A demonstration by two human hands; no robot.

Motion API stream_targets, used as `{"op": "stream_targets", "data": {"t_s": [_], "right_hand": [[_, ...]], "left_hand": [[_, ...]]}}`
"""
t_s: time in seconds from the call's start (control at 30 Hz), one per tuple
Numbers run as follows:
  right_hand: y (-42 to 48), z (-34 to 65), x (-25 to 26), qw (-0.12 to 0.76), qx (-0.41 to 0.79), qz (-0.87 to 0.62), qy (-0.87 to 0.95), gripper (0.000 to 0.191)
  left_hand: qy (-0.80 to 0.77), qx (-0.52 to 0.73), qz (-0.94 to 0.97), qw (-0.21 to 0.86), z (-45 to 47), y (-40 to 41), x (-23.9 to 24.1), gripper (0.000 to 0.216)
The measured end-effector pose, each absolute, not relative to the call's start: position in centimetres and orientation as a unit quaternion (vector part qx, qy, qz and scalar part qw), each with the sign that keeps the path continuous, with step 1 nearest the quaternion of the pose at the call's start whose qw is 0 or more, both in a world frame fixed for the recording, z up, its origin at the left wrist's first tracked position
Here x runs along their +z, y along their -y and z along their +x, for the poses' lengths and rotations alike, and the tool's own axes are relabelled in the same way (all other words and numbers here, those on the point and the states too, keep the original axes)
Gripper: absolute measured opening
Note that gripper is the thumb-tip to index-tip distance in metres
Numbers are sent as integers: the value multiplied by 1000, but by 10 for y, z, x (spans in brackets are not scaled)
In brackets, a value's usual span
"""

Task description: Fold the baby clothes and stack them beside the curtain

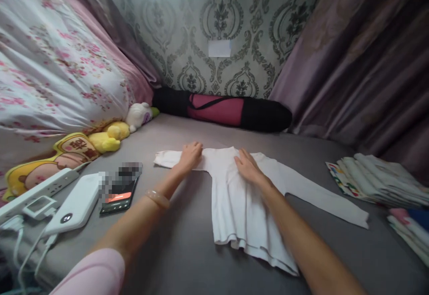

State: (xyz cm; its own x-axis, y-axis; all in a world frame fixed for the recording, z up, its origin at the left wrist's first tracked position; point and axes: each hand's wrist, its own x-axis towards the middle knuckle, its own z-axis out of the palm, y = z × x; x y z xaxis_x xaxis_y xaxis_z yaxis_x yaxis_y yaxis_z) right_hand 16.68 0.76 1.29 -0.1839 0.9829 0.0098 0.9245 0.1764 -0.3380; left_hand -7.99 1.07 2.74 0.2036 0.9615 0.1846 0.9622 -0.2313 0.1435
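A small white long-sleeved top (pixel 241 205) lies spread on the grey bed sheet (pixel 187 259), neck end away from me, with its sleeves out to both sides. My left hand (pixel 190 155) rests on the left shoulder where the sleeve starts, fingers curled down onto the cloth. My right hand (pixel 246 167) lies flat on the chest of the top, fingers stretched out and together. A pale bangle (pixel 157 198) sits on my left wrist.
A phone (pixel 119 194), a white power bank (pixel 75 208) and a power strip (pixel 40 192) with cables lie at the left. Plush toys (pixel 110 136) and a floral duvet (pixel 50 62) fill the left. A black-and-pink roll bag (pixel 228 109) lies by the wall. Folded clothes (pixel 378 181) are stacked at the right.
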Motion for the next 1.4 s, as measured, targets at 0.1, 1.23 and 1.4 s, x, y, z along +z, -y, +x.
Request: {"op": "stream_targets", "data": {"t_s": [0.1, 1.23, 1.4], "right_hand": [[6, 214, 0, 107, 56, -681, 723, 60], [86, 308, 2, 345, 127, -669, 646, 33], [162, 314, 11, 259, 338, -681, 596, 33]], "left_hand": [[526, -134, -838, -59, -35, -17, 14, 37], [580, -237, -756, -187, -48, 55, 25, 24], [555, -187, -724, -365, -67, 138, 36, 33]]}}
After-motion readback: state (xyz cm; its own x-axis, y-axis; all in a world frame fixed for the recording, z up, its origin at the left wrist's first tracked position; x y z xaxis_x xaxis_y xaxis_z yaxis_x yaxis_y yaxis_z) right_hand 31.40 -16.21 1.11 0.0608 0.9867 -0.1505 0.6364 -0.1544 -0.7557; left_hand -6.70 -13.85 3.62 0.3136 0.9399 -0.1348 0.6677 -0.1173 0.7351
